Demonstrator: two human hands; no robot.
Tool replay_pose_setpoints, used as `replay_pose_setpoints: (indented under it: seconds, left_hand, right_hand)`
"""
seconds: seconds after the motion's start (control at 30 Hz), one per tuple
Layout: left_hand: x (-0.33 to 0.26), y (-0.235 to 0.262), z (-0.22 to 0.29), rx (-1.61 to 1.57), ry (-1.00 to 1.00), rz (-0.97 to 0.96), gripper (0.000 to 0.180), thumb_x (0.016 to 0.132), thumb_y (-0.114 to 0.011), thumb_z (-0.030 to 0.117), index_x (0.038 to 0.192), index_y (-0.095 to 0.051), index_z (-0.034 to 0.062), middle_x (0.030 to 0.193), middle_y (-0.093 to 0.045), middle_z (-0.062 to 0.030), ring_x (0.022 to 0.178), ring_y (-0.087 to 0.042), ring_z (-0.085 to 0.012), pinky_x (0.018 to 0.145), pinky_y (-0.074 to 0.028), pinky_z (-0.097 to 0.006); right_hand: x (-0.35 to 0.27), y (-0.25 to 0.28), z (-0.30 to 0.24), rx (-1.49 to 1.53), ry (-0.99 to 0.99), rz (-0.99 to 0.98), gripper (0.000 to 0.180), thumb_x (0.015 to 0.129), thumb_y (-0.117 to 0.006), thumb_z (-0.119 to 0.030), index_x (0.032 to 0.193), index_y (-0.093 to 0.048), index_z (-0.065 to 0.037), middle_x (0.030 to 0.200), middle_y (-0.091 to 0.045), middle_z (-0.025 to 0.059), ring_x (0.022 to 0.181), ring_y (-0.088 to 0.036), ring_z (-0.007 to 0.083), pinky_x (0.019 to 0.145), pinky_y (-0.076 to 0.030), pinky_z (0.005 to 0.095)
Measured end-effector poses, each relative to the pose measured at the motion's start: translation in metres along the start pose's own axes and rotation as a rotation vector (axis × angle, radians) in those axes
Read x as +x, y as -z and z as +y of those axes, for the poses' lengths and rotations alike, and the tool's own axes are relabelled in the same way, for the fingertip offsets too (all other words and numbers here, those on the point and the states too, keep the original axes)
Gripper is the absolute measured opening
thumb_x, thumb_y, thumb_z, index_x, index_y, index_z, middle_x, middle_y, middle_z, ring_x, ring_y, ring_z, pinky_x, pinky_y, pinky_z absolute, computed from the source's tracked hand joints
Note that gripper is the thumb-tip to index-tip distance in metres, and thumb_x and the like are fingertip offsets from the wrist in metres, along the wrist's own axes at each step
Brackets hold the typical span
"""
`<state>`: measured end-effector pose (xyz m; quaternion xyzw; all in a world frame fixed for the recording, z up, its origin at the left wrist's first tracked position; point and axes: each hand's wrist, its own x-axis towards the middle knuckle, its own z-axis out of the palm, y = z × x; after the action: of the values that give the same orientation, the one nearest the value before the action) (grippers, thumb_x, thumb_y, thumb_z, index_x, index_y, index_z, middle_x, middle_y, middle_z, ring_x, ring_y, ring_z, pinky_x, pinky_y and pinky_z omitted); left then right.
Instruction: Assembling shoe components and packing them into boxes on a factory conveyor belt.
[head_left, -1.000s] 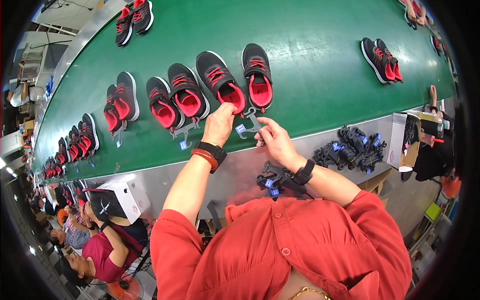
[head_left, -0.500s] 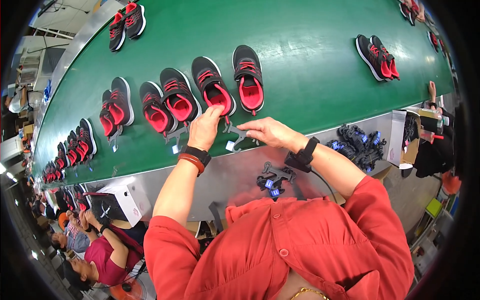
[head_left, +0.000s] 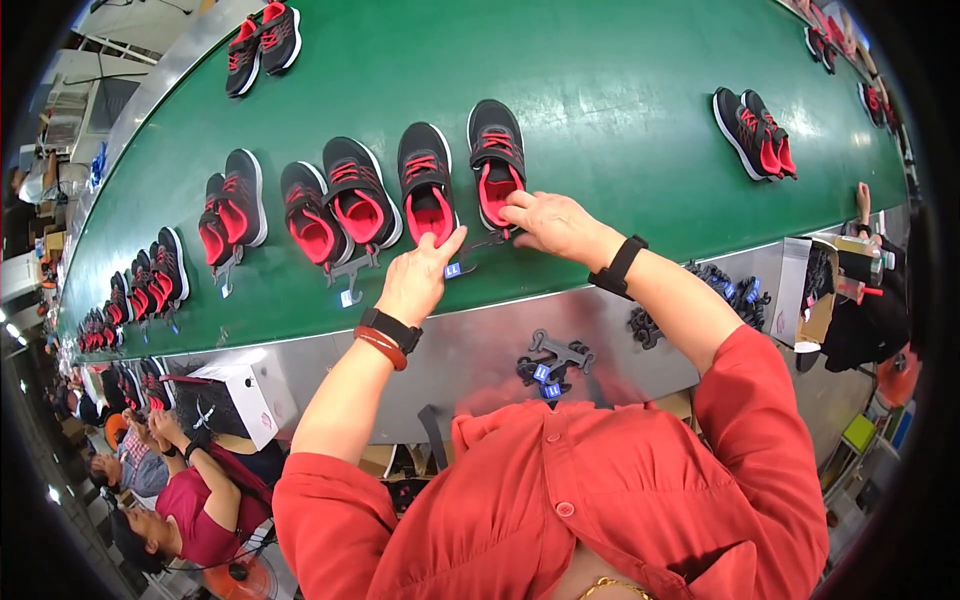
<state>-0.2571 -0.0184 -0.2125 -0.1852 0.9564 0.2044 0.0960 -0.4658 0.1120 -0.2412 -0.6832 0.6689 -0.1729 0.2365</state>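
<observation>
Near the front edge of the green table (head_left: 620, 150), a pair of black sneakers with red linings lies toes away from the wearer, the two shoes slightly apart. The left hand (head_left: 412, 285) is at the heel of the left shoe (head_left: 424, 160), forefinger and thumb parted at the collar; whether they pinch it cannot be told. The right hand (head_left: 563, 228) has its fingertips on the heel rim of the right shoe (head_left: 495, 140), bent over the collar, though how firmly is unclear. A gray hanger (head_left: 484, 243) lies partly hidden between the hands, its blue tag (head_left: 452, 271) beside the left thumb.

The shoes look light, with soft, yielding uppers and firmer white-edged soles, hardly fragile; the padded heel collar seems the handiest hold. The hanger is probably stiff, thin, smooth plastic, best taken by its middle bar.
</observation>
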Motion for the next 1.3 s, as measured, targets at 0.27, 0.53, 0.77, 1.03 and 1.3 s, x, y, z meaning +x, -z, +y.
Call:
replay_pose_setpoints:
  seconds: [0.27,0.53,0.77,1.03,1.3]
  left_hand:
    - [-0.002,-0.003,0.009,-0.116,0.166,-0.014,0.040,0.079,-0.041,0.003,0.114,-0.058,0.0066,0.092,-0.059,-0.0255,0.075,-0.060,-0.0417,0.070,-0.048,-0.048]
    - [0.002,-0.005,0.013,-0.114,0.158,-0.008,0.038,0.079,-0.041,0.004,0.111,-0.060,0.0075,0.088,-0.060,-0.0241,0.078,-0.061,-0.0417,0.071,-0.048,-0.049]
    - [-0.001,-0.005,0.014,-0.059,0.167,-0.019,0.036,0.083,-0.039,0.007,0.112,-0.060,0.0102,0.088,-0.061,-0.0238,0.076,-0.062,-0.0409,0.069,-0.049,-0.049]
    - [0.015,-0.005,0.034,-0.351,-0.081,0.184,0.037,0.076,-0.047,-0.003,0.109,-0.061,0.0031,0.105,-0.057,-0.0224,0.099,-0.057,-0.0369,0.085,-0.046,-0.039]
    - [0.004,-0.033,0.013,-0.022,-0.032,-0.132,0.048,0.069,-0.044,-0.014,0.113,-0.052,0.0031,0.124,-0.040,-0.0295,0.108,-0.048,-0.0471,0.089,-0.042,-0.043]
  right_hand:
    - [0.009,0.005,-0.009,-0.321,0.115,0.080,0.015,0.072,-0.068,-0.025,0.080,-0.059,-0.015,0.084,-0.053,0.0033,0.082,-0.053,0.0198,0.072,-0.040,0.0339]
    - [0.015,0.002,-0.013,-0.366,0.108,0.163,0.009,0.068,-0.066,-0.024,0.072,-0.065,-0.017,0.073,-0.056,0.0016,0.078,-0.055,0.0188,0.072,-0.040,0.0331]
    - [0.017,0.001,-0.012,-0.334,0.067,0.088,0.014,0.064,-0.070,-0.028,0.070,-0.064,-0.017,0.074,-0.057,0.0014,0.078,-0.056,0.0191,0.072,-0.039,0.0325]
    - [0.002,-0.013,0.007,-0.332,0.017,0.238,0.013,0.068,-0.058,-0.018,0.057,-0.063,-0.012,0.066,-0.061,0.0073,0.070,-0.060,0.0251,0.063,-0.044,0.0386]
    - [-0.013,-0.058,-0.004,-0.026,-0.094,0.378,0.015,0.081,-0.053,-0.024,0.085,-0.064,-0.015,0.098,-0.055,0.0065,0.094,-0.055,0.0264,0.071,-0.045,0.0405]
